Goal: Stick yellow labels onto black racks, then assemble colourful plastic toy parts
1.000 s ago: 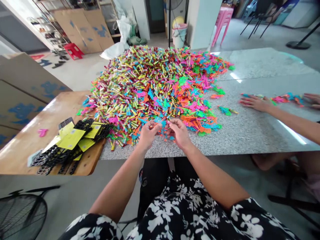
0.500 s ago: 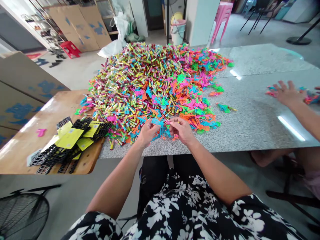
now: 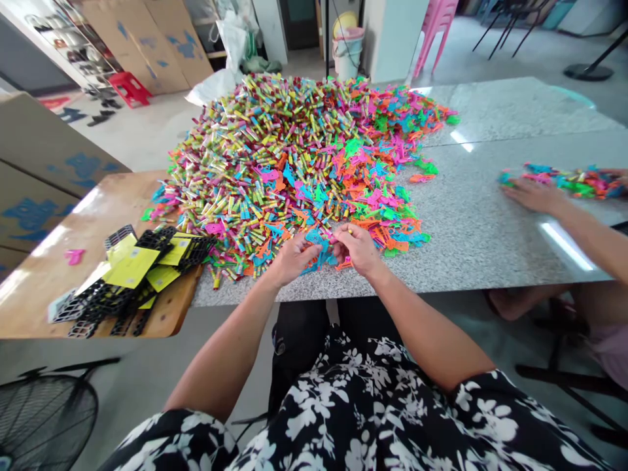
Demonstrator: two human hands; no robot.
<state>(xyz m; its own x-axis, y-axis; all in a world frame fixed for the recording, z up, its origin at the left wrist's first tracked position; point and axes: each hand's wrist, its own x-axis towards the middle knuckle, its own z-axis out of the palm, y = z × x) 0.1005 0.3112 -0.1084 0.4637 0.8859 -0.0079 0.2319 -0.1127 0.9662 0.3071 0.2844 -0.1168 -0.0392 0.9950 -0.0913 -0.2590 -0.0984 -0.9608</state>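
My left hand (image 3: 292, 259) is closed on a flat blue plastic toy piece (image 3: 314, 237) with small holes in it. Just beside it, the fingers of my right hand (image 3: 360, 251) pinch a small pink-and-yellow tube (image 3: 334, 239), partly hidden by the fingertips. The tube's end is close to the blue piece; I cannot tell whether they touch. Both hands are at the near edge of a big heap of small coloured tubes (image 3: 230, 157). Bright orange, pink, green and blue plastic pieces (image 3: 375, 196) make up the heap's right side.
On the left, a wooden table (image 3: 118, 196) carries black plastic lattices with yellow cards (image 3: 133, 267) and a pink pistol-shaped piece (image 3: 74, 256). At the right, a co-worker's hand (image 3: 532, 195) rests by a smaller pile (image 3: 583, 181) on the grey stone table (image 3: 471, 242).
My hands stay together, the blue piece now turned to show its holed face beside the tube. The co-worker's hand has moved left and nearer, with coloured pieces spread along behind it.
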